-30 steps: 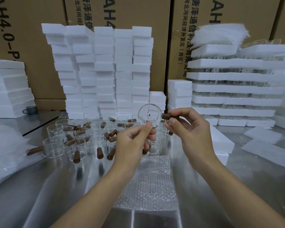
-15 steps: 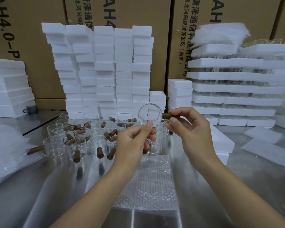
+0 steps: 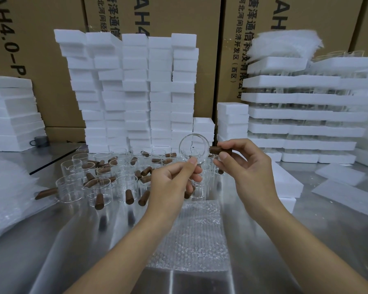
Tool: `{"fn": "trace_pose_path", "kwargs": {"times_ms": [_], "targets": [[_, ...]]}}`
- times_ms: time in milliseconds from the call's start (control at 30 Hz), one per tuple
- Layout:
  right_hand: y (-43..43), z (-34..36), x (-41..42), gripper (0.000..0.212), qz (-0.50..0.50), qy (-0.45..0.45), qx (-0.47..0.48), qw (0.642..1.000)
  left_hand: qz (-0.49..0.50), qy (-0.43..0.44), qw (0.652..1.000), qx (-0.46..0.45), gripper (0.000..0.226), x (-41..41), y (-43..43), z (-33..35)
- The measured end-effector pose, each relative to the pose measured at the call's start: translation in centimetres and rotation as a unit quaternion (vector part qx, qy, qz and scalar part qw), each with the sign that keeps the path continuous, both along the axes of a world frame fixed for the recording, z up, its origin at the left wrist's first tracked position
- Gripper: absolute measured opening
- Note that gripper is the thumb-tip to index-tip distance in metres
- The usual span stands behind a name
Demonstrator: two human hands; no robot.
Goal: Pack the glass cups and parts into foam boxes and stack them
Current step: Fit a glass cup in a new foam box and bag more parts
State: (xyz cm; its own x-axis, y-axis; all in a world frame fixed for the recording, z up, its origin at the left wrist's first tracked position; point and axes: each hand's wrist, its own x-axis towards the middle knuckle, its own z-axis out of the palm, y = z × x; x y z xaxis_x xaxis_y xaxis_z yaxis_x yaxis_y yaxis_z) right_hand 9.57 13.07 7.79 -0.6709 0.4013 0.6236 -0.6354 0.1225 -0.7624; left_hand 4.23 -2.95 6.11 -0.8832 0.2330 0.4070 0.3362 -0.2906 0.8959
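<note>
Above the bubble wrap (image 3: 191,234), a glass cup (image 3: 194,150) is held end-on. The left hand (image 3: 172,183) pinches its rim and the right hand (image 3: 246,166) grips its wooden handle (image 3: 218,150) — seemingly for inspection before packing.

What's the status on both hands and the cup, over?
Left hand pinches the glass cup by the rim; right hand grips its wooden handle. Cup held up above the bubble wrap, not yet wrapped. Other cups crowd the table behind.

Both hands (image 3: 174,179) hold one glass cup (image 3: 194,150) — handle (image 3: 218,150) rightward
</note>
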Motion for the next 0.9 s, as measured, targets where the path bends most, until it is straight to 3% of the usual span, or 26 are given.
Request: {"fn": "trace_pose_path", "kwargs": {"times_ms": [667, 767, 833, 900], "targets": [[0.2, -0.2, -0.1, 0.018, 0.006, 0.003, 0.012, 1.0, -0.006, 0.005, 1.0, 0.006, 0.036, -0.1, -0.1, -0.1], [0.7, -0.2, -0.1, 0.023, -0.038, -0.001, 0.119, 0.992, -0.004, -0.012, 1.0, 0.011, 0.033, -0.4, -0.1, -0.1], [0.9, -0.4, -0.1, 0.026, -0.103, -0.01, 0.228, 0.968, -0.002, -0.014, 1.0, 0.006, 0.033, -0.5, -0.1, -0.1], [0.9, -0.7, -0.1, 0.027, -0.152, -0.007, 0.274, 0.95, -0.003, -0.008, 1.0, 0.007, 0.034, -0.4, -0.2, -0.1]]}}
